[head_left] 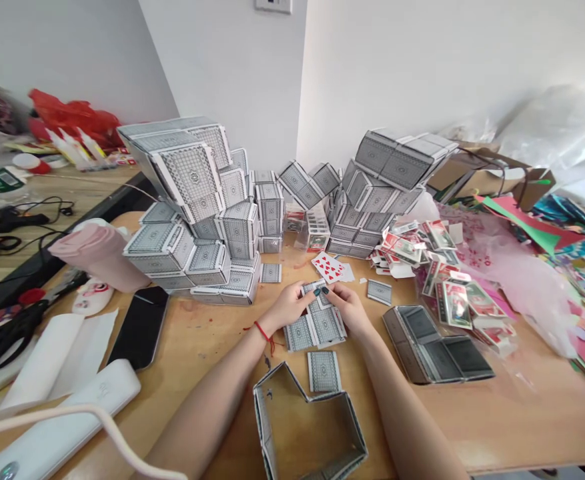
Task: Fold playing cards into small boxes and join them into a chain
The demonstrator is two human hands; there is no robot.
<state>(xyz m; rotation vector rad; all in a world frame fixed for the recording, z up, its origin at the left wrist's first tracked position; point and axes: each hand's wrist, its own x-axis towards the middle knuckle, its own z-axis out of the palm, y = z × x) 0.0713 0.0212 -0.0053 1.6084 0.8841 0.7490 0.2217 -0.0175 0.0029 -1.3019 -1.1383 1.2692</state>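
Note:
Both hands meet over playing cards in the middle of the wooden table. My left hand [292, 303] is closed, its thumb pressing the near edge of a playing card [311, 288]. My right hand [346, 305] pinches the same small group of cards from the other side. Beneath them lie patterned card backs [299, 332] set side by side. A single card [323, 371] lies nearer to me, above an open frame of joined cards [261, 417]. Just beyond my hands is a face-up ten of hearts [328, 267].
Tall stacks of card-built boxes stand at left [192, 180] and right [387, 160]. An L-shaped card box [435, 350] and torn card packs [455, 303] lie to the right. Left are a phone [139, 327], a power bank [67, 420], a pink cup [99, 253] and scissors [17, 333].

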